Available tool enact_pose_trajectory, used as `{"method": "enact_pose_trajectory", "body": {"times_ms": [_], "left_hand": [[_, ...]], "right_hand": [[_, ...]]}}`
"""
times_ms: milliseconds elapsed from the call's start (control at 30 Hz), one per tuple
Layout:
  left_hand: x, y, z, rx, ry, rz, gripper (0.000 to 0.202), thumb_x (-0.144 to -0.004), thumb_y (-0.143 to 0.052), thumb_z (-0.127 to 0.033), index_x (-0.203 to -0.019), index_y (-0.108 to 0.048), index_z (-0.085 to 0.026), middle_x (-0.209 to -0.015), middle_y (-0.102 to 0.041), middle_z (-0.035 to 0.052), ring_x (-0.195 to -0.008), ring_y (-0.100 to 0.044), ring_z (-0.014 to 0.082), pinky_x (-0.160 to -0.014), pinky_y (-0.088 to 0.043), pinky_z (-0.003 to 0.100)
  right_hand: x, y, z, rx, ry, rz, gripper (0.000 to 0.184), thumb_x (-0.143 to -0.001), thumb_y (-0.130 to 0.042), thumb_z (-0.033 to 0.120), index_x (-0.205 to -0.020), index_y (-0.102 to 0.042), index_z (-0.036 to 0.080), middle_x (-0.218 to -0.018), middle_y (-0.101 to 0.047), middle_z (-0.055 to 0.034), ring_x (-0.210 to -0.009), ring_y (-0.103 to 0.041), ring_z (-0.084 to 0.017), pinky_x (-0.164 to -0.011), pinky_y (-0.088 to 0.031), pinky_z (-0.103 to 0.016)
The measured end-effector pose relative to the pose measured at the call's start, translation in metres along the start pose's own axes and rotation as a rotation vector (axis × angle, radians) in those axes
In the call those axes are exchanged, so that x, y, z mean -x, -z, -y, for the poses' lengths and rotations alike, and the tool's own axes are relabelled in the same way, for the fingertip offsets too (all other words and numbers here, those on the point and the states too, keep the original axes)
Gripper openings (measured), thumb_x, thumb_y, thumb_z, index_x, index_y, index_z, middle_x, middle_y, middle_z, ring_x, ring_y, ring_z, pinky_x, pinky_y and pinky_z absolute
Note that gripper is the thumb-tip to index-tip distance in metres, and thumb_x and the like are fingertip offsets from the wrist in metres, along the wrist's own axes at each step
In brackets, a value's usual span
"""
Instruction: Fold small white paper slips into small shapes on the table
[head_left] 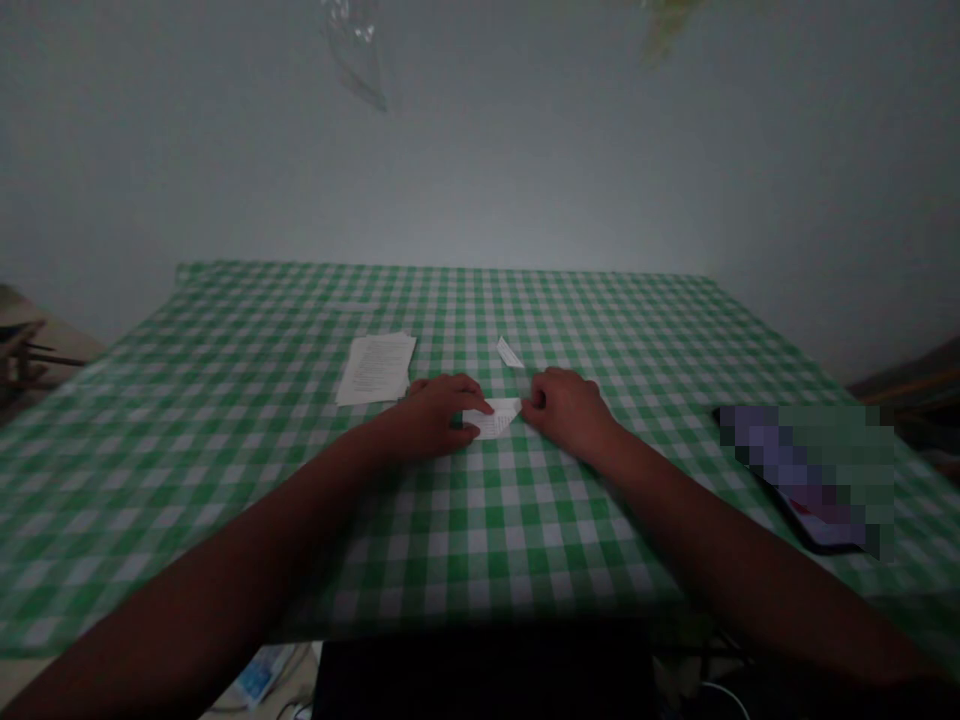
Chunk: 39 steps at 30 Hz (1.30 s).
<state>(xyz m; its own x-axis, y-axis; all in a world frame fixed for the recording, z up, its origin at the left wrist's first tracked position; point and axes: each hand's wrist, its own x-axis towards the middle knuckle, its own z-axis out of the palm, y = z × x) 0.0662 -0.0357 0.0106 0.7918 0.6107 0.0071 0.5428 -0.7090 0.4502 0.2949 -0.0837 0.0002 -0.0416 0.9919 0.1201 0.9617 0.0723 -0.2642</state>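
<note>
A small printed paper (495, 420) with a slanting right edge, seemingly folded, lies on the checkered tablecloth between my hands. My left hand (439, 415) rests over its left side, fingers apart, with a fingertip and the thumb on the paper. At the paper's right corner, my right hand (568, 410) is closed, its curled fingers and thumb at the tip. Just beyond, a narrow folded paper piece (509, 352) lies by itself. To the left of my left hand sits a stack of printed sheets (376, 368).
A green and white checkered tablecloth (487, 540) covers the table. On the right lies a dark-edged phone or tablet (810, 490), its screen partly blurred out. A pale wall (480, 150) rises behind the table, with a clear plastic bag (356, 50) against it.
</note>
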Motion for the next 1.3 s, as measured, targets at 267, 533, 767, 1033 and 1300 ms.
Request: {"method": "enact_pose_trajectory", "body": {"times_ms": [267, 533, 767, 1033, 1300], "left_hand": [[0.005, 0.006, 0.009, -0.012, -0.054, 0.054, 0.043, -0.081, -0.069, -0.033, -0.123, -0.060, -0.029, -0.138, -0.054, 0.0045, -0.129, -0.048, 0.0248, -0.110, -0.033, 0.042], [0.004, 0.005, 0.012, -0.097, -0.114, 0.061, 0.033, -0.087, -0.063, -0.030, -0.119, -0.061, -0.029, -0.133, -0.057, 0.0021, -0.124, -0.052, 0.0235, -0.107, -0.031, 0.044], [0.002, 0.007, 0.015, -0.083, -0.142, 0.076, 0.028, -0.091, -0.061, -0.030, -0.118, -0.065, -0.032, -0.131, -0.058, 0.0014, -0.122, -0.053, 0.0232, -0.105, -0.033, 0.042], [-0.006, 0.004, 0.024, -0.039, -0.184, 0.043, 0.025, -0.094, -0.059, -0.030, -0.117, -0.066, -0.030, -0.126, -0.061, 0.0026, -0.118, -0.056, 0.0210, -0.103, -0.037, 0.039], [0.001, 0.009, 0.017, -0.100, -0.169, 0.085, 0.034, -0.087, -0.063, -0.031, -0.121, -0.064, -0.032, -0.132, -0.058, 0.0026, -0.123, -0.053, 0.0231, -0.107, -0.033, 0.043]], "right_hand": [[0.001, 0.001, 0.000, -0.130, 0.170, -0.102, 0.003, -0.084, -0.057, 0.019, -0.082, -0.059, 0.019, -0.086, -0.061, -0.0045, -0.085, -0.056, -0.019, -0.076, -0.041, -0.033], [0.008, 0.000, 0.003, -0.195, 0.594, 0.091, 0.027, -0.089, -0.051, 0.008, -0.106, -0.070, 0.015, -0.105, -0.067, -0.0098, -0.103, -0.058, -0.021, -0.097, -0.044, -0.038], [0.011, 0.003, 0.003, -0.178, 0.597, 0.133, 0.032, -0.087, -0.052, 0.006, -0.110, -0.072, 0.015, -0.112, -0.067, -0.0110, -0.106, -0.058, -0.022, -0.099, -0.046, -0.039], [0.013, 0.006, 0.004, -0.184, 0.599, 0.143, 0.032, -0.088, -0.051, 0.006, -0.112, -0.071, 0.015, -0.115, -0.066, -0.0114, -0.108, -0.058, -0.022, -0.100, -0.046, -0.040], [0.012, 0.005, 0.003, -0.177, 0.606, 0.128, 0.029, -0.089, -0.052, 0.009, -0.111, -0.071, 0.014, -0.113, -0.067, -0.0115, -0.108, -0.058, -0.022, -0.098, -0.047, -0.039]]}}
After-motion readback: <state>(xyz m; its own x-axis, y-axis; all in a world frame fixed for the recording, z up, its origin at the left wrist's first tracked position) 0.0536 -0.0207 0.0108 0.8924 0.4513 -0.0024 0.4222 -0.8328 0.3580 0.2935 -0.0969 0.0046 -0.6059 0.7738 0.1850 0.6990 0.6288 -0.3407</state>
